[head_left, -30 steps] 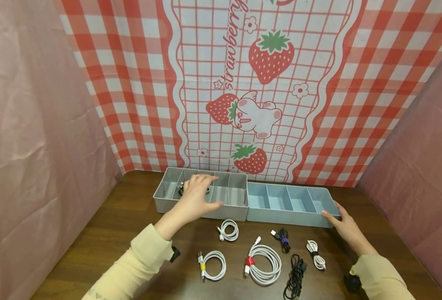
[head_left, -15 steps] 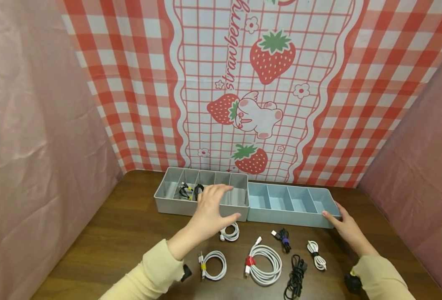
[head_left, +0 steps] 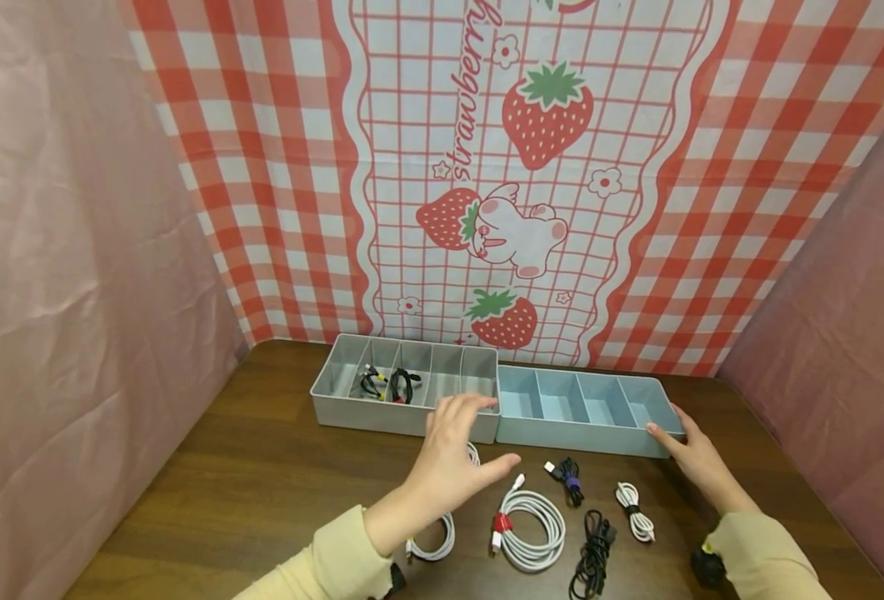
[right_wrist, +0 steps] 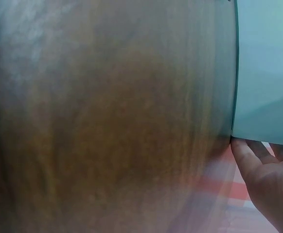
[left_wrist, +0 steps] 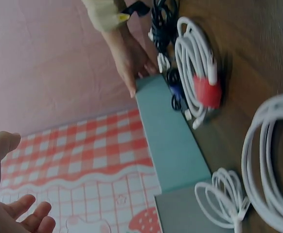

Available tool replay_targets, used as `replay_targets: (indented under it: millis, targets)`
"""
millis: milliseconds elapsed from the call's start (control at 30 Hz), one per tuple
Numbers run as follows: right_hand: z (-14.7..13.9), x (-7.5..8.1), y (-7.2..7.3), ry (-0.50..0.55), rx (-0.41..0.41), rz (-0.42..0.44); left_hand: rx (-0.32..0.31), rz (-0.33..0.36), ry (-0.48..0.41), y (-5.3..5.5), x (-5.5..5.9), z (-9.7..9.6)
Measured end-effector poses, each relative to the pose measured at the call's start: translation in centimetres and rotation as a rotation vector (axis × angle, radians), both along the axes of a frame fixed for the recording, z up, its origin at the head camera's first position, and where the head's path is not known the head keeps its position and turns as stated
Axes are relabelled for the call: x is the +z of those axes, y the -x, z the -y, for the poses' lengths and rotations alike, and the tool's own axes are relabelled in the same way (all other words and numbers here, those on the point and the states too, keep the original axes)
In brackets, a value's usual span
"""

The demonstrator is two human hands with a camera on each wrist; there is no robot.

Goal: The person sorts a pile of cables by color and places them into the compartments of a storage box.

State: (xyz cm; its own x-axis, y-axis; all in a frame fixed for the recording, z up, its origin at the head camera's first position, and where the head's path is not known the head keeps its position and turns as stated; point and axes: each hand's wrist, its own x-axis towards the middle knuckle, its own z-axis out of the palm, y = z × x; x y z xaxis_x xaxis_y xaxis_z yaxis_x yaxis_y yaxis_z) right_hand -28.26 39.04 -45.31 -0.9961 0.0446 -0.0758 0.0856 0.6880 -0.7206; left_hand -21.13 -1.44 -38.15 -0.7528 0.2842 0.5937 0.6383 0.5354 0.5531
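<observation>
My left hand (head_left: 449, 462) hovers over the table with thumb and fingers spread, nothing between them. Beneath it, two white coiled cables are partly covered: one coil (head_left: 474, 452) by the grey box, another coil (head_left: 447, 537) nearer the front. To its right lies a larger white cable (head_left: 556, 542) with a red tie. My right hand (head_left: 700, 458) grips the right end of the light blue divided box (head_left: 584, 435), thumb at the front corner; the right wrist view shows its fingers (right_wrist: 251, 160) at the box's end. Left of it stands a grey divided box (head_left: 382, 415).
Two bundled black cables, one (head_left: 370, 383) beside another (head_left: 402, 386), lie in neighbouring grey compartments. On the table at right are a black cable with a purple tie (head_left: 572, 485), a white cable with a black tie (head_left: 634, 512) and a longer black cable (head_left: 593, 552). A checked cloth (head_left: 284, 250) hangs behind.
My left hand has moved from above the grey box toward the right and nearer the front, uncovering the black cables inside. My right hand stays on the blue box.
</observation>
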Motion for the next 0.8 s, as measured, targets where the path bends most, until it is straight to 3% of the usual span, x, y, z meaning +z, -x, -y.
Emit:
replay_targets:
  millis: [267, 600, 800]
  targets:
    - [-0.1, -0.1, 0.0, -0.001, 0.0, 0.0, -0.009, 0.007, 0.013, -1.4, -1.0, -1.5]
    - [-0.1, 0.0, -0.1, 0.009, 0.011, 0.006, -0.017, -0.062, 0.058, -2.4, -2.7, -3.4]
    - [0.0, 0.0, -0.1, -0.002, 0.013, -0.006, -0.033, -0.025, 0.11, -2.9, -3.7, -4.2]
